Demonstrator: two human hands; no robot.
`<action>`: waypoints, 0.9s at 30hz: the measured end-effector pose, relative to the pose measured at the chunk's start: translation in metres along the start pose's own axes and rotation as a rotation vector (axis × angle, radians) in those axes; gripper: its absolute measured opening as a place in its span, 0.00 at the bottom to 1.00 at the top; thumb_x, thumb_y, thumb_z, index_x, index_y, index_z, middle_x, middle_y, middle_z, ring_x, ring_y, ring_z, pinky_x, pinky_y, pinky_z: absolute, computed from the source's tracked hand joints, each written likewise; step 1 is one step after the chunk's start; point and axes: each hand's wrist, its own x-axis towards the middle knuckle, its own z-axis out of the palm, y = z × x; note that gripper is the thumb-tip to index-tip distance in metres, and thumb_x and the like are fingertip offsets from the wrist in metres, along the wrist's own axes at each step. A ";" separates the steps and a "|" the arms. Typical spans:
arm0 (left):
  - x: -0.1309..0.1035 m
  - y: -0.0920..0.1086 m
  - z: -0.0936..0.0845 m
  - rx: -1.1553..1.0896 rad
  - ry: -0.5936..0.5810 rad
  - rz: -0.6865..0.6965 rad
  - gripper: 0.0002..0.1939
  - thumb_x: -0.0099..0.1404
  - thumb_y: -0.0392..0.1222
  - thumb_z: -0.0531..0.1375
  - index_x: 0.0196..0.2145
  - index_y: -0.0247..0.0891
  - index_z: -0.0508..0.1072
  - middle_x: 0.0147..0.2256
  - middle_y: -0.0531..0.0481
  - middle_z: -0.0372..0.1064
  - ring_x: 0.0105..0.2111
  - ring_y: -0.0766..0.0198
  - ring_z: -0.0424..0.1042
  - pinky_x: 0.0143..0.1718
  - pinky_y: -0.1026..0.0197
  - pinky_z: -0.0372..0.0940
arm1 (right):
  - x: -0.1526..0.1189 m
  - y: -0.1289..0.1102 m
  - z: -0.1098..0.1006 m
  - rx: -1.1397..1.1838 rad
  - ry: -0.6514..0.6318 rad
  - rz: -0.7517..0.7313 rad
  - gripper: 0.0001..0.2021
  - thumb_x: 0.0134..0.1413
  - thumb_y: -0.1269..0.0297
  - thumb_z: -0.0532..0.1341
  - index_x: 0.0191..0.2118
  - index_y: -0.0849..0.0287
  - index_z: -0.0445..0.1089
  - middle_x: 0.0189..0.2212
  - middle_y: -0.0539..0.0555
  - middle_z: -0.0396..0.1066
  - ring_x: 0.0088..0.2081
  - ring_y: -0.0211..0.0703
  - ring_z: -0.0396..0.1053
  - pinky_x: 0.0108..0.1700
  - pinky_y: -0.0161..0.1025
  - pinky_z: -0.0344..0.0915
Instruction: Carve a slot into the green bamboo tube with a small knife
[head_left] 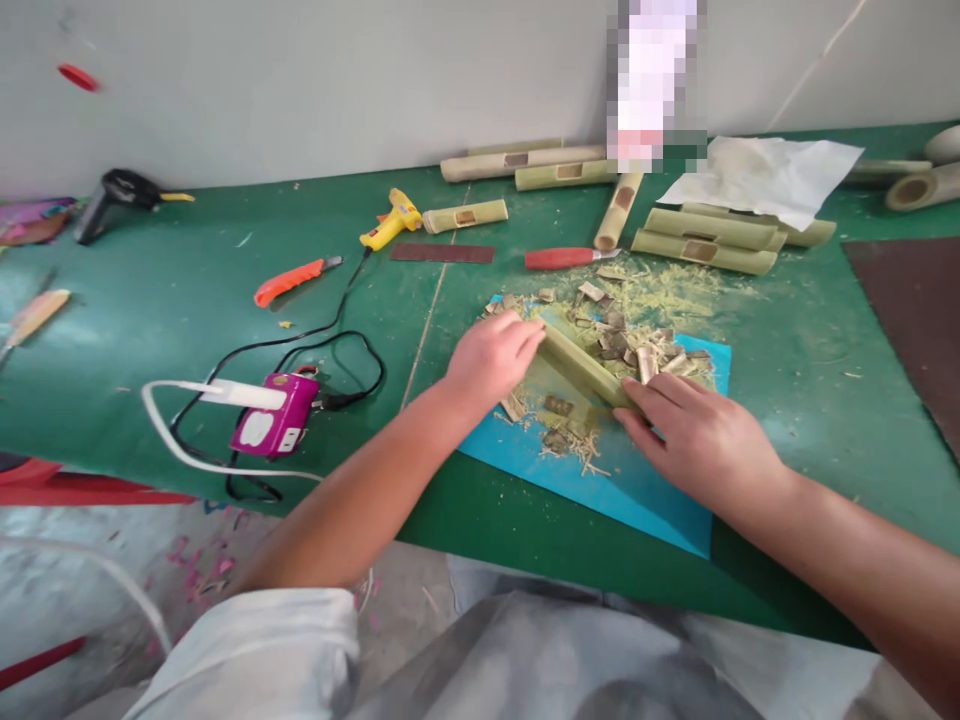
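A green bamboo tube [579,362] is held slantwise over a blue sheet [660,500] strewn with bamboo chips and shavings. My left hand [499,355] is closed round its far left end. Its near right end lies in the fingers of my right hand [697,425]. Small brown-and-pale bamboo chips [613,345] lie just behind the tube. Stringy shavings [589,455] are scattered in front of it. A red-handled knife [562,259] rests on the table beyond my hands.
Notched bamboo tubes [705,250] lie at the back, some under white paper [765,175]. Leftward are a yellow glue gun [394,218], an orange utility knife [292,284] and a purple power adapter [276,415] with loose cords. A dark brown sheet [911,320] lies at right.
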 end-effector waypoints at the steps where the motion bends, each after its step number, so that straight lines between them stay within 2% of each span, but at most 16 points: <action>1: 0.000 -0.001 0.000 0.009 0.009 -0.004 0.16 0.74 0.41 0.52 0.39 0.30 0.77 0.28 0.46 0.70 0.28 0.65 0.69 0.31 0.63 0.66 | 0.000 0.000 0.000 0.000 0.005 -0.005 0.15 0.66 0.62 0.54 0.44 0.67 0.75 0.31 0.57 0.74 0.31 0.43 0.71 0.32 0.40 0.63; 5: 0.000 -0.003 0.000 -0.019 -0.036 0.067 0.15 0.74 0.41 0.53 0.42 0.31 0.77 0.27 0.48 0.70 0.27 0.66 0.69 0.30 0.64 0.66 | 0.000 -0.001 0.001 -0.008 0.004 -0.014 0.14 0.65 0.63 0.54 0.43 0.66 0.74 0.29 0.56 0.73 0.31 0.44 0.71 0.32 0.40 0.63; 9: 0.002 -0.005 -0.001 0.035 0.007 0.000 0.15 0.74 0.40 0.53 0.39 0.31 0.77 0.29 0.46 0.71 0.28 0.66 0.70 0.30 0.64 0.67 | 0.000 -0.003 0.001 -0.015 0.029 -0.010 0.13 0.64 0.64 0.56 0.43 0.68 0.75 0.29 0.55 0.72 0.31 0.44 0.72 0.31 0.40 0.63; 13: 0.000 -0.003 -0.001 -0.036 -0.052 0.045 0.14 0.74 0.41 0.52 0.43 0.31 0.76 0.28 0.47 0.70 0.28 0.66 0.70 0.30 0.64 0.66 | 0.000 -0.002 0.001 -0.008 0.030 -0.019 0.13 0.64 0.64 0.56 0.42 0.68 0.75 0.29 0.55 0.72 0.31 0.44 0.72 0.31 0.40 0.64; 18: -0.001 -0.007 0.001 -0.018 0.008 -0.023 0.15 0.74 0.40 0.53 0.40 0.30 0.77 0.29 0.45 0.71 0.28 0.65 0.70 0.31 0.63 0.67 | 0.000 -0.002 0.001 -0.003 0.029 0.002 0.14 0.64 0.64 0.56 0.45 0.69 0.75 0.31 0.57 0.73 0.32 0.45 0.72 0.32 0.40 0.65; 22: 0.001 -0.002 0.002 -0.036 -0.046 0.052 0.14 0.74 0.41 0.53 0.43 0.31 0.77 0.28 0.47 0.70 0.28 0.65 0.69 0.30 0.64 0.66 | 0.001 -0.003 0.001 0.011 0.021 0.001 0.14 0.63 0.64 0.56 0.43 0.69 0.75 0.29 0.56 0.72 0.31 0.45 0.72 0.32 0.40 0.65; 25: 0.002 0.003 0.001 -0.004 0.002 0.032 0.15 0.74 0.40 0.52 0.39 0.30 0.77 0.28 0.46 0.70 0.27 0.65 0.69 0.29 0.64 0.65 | 0.000 -0.002 0.001 0.011 0.031 0.010 0.14 0.63 0.64 0.57 0.43 0.69 0.75 0.29 0.56 0.72 0.30 0.44 0.71 0.31 0.40 0.64; 27: 0.002 0.007 -0.001 0.001 -0.006 0.051 0.16 0.75 0.40 0.51 0.40 0.30 0.77 0.27 0.47 0.69 0.26 0.65 0.68 0.28 0.64 0.64 | 0.000 -0.002 0.000 0.006 0.034 0.002 0.13 0.63 0.64 0.57 0.43 0.69 0.75 0.29 0.55 0.71 0.30 0.44 0.71 0.30 0.40 0.64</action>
